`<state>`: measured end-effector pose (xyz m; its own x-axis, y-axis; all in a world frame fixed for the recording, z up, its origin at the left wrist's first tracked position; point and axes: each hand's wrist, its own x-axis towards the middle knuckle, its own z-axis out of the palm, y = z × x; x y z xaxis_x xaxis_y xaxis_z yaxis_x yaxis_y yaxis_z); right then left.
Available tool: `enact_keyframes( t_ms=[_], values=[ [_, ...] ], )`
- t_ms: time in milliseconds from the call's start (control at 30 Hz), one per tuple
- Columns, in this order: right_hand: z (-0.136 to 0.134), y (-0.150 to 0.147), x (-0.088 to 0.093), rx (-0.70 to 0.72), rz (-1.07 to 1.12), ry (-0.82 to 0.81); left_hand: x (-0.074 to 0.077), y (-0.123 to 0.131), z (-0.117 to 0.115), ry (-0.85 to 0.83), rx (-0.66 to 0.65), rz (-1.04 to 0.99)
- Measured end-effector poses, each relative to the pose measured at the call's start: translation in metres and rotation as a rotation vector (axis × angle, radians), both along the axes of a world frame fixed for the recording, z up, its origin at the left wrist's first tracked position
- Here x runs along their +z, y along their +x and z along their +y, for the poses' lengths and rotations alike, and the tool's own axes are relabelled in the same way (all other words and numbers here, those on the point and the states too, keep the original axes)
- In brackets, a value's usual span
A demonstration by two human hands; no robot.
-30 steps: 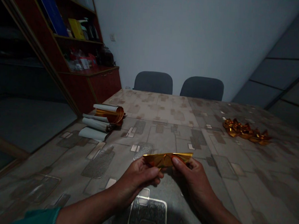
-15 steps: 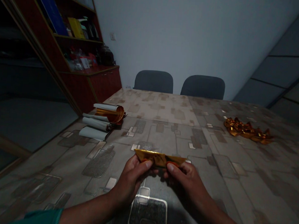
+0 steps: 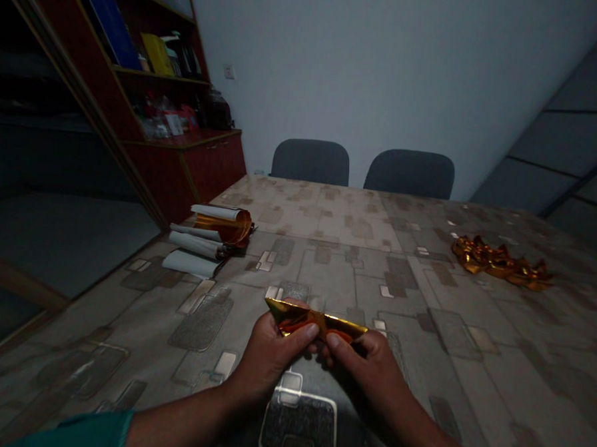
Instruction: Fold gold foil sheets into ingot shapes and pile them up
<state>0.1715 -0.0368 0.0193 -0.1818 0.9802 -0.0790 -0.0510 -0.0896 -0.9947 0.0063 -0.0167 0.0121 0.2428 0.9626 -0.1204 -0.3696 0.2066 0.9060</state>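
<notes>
**A:** Folded gold foil strip (image 3: 317, 319): where is it?

**B:** Held above the bench (image 3: 463, 372), level and close to the body, between both hands.

**A:** And the fingers?

**B:** Closed on it. The left hand (image 3: 276, 359) pinches one end, the right hand (image 3: 365, 368) the other, and the fingers (image 3: 309, 331) of each press on the foil.

**A:** What else lies near?

**B:** Rolled foil sheets (image 3: 210, 235) lie ahead on the left, and a heap of folded gold foil pieces (image 3: 500, 263) lies ahead on the right, both well apart from the hands.
</notes>
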Motion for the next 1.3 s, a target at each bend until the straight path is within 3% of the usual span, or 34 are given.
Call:
enact_keyframes(
  t_ms=[167, 300, 567, 767, 867, 1100, 1300],
  values=[
    [0.0, 0.005, -0.002, 0.102, -0.013, 0.03, 0.002, -0.003, 0.003, -0.026, 0.0, 0.012],
    [0.001, 0.01, 0.004, 0.042, -0.084, 0.081, 0.005, -0.004, 0.004, -0.039, 0.044, 0.024],
    [0.002, 0.009, 0.007, -0.012, -0.071, 0.123, 0.007, -0.003, 0.002, -0.008, -0.035, 0.106],
    [0.004, 0.011, 0.005, 0.013, -0.026, 0.056, 0.007, -0.003, 0.0, -0.022, -0.139, 0.138],
    [0.008, 0.019, 0.008, 0.024, -0.065, 0.02, 0.011, -0.009, 0.002, -0.028, -0.127, 0.109],
    [0.011, 0.029, 0.008, 0.018, -0.067, -0.054, 0.026, -0.014, 0.007, 0.222, -0.039, 0.407],
    [0.013, 0.029, 0.008, 0.024, -0.115, -0.037, 0.021, -0.012, 0.008, 0.089, -0.13, 0.327]
  ],
)
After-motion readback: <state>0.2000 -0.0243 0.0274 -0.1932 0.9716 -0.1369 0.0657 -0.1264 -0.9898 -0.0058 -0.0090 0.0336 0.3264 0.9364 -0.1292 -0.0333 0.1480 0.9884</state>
